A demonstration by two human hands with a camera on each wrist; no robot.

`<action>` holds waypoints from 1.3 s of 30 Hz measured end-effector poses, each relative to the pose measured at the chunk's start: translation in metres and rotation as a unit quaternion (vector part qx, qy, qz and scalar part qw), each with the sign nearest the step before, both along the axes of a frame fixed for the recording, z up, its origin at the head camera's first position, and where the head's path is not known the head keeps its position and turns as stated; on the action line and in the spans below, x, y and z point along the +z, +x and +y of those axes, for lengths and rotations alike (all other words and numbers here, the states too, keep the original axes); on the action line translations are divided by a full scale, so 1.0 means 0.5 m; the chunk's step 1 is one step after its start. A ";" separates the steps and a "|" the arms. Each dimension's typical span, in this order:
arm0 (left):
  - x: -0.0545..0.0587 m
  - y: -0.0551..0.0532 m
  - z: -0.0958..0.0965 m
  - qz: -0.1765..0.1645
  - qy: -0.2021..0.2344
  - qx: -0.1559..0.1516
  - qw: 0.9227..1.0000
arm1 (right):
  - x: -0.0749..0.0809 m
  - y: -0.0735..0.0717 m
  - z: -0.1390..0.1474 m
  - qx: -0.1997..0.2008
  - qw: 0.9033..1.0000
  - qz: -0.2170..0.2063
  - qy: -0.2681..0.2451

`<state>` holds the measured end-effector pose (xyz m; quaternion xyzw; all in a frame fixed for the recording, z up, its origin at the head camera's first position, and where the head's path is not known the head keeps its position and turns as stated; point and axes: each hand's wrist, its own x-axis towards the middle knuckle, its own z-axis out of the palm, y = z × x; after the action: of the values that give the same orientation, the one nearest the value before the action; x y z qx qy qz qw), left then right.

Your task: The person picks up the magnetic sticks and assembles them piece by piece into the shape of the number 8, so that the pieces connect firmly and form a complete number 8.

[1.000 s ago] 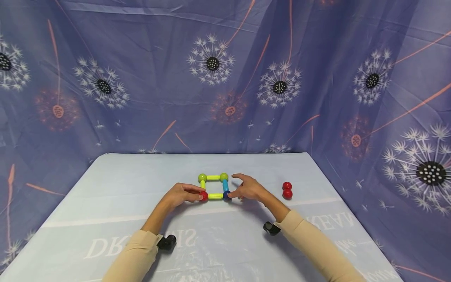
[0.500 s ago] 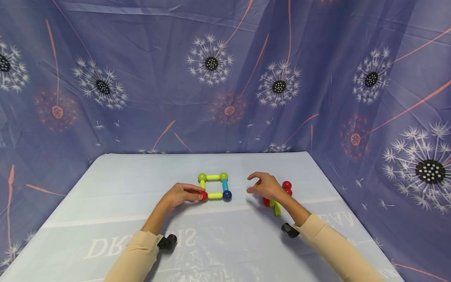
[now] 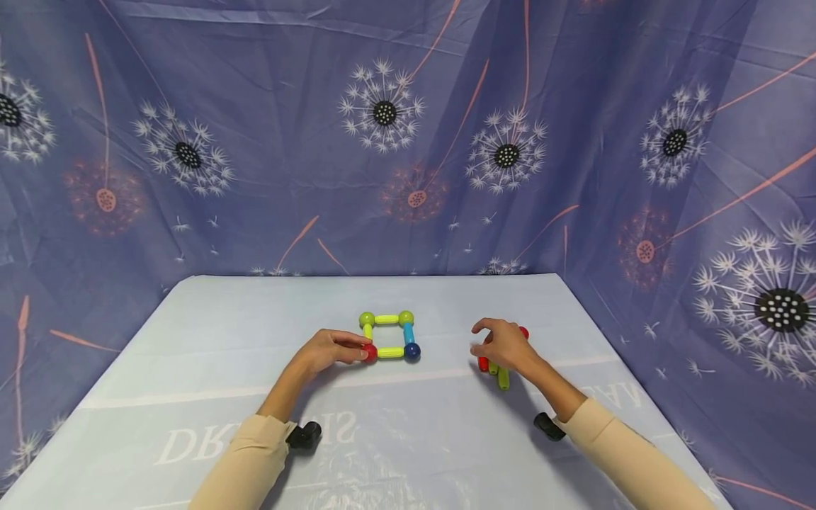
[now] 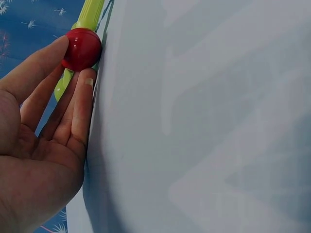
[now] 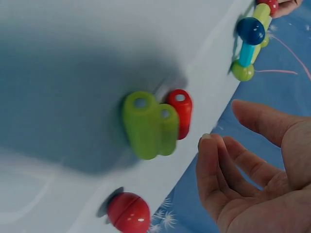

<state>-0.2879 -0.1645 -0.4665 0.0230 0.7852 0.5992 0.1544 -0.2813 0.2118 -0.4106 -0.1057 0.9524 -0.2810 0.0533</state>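
A square of magnetic rods and balls lies mid-table. Its corners are a red ball (image 3: 369, 353), a dark blue ball (image 3: 412, 351) and two lime-green balls (image 3: 406, 318); three rods are yellow-green and one is light blue (image 3: 409, 333). My left hand (image 3: 333, 349) pinches the red ball between thumb and fingers. Over at the right, my right hand (image 3: 506, 343) hovers over loose rods, thumb and fingers apart, nothing between them. Below it, in the right wrist view, two green rods (image 5: 142, 126) and a red rod (image 5: 180, 114) lie side by side.
Loose red balls (image 5: 129, 212) lie beside the rods, mostly hidden by my right hand in the head view. The white cloth-covered table (image 3: 255, 312) ends at a blue dandelion-print curtain (image 3: 287, 177) behind and at the right.
My right hand has left the dark blue ball and moved right, over the loose rods. The left hand keeps its pinch on the red ball, and the square stays put.
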 end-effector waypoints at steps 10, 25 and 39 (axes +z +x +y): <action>0.010 0.000 0.002 -0.001 0.000 -0.003 1.000 | -0.030 0.005 0.016 -0.003 1.000 0.017 0.005; 0.012 0.007 0.006 -0.006 -0.008 0.001 1.000 | -0.052 0.012 0.007 -0.004 1.000 0.031 0.001; 0.008 0.009 0.001 0.002 -0.002 -0.007 1.000 | -0.054 0.013 -0.013 0.003 0.999 0.033 0.017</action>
<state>-0.2835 -0.1640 -0.4627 0.0293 0.7865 0.5967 0.1567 -0.2749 0.2053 -0.4376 -0.1167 0.9579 -0.2610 0.0246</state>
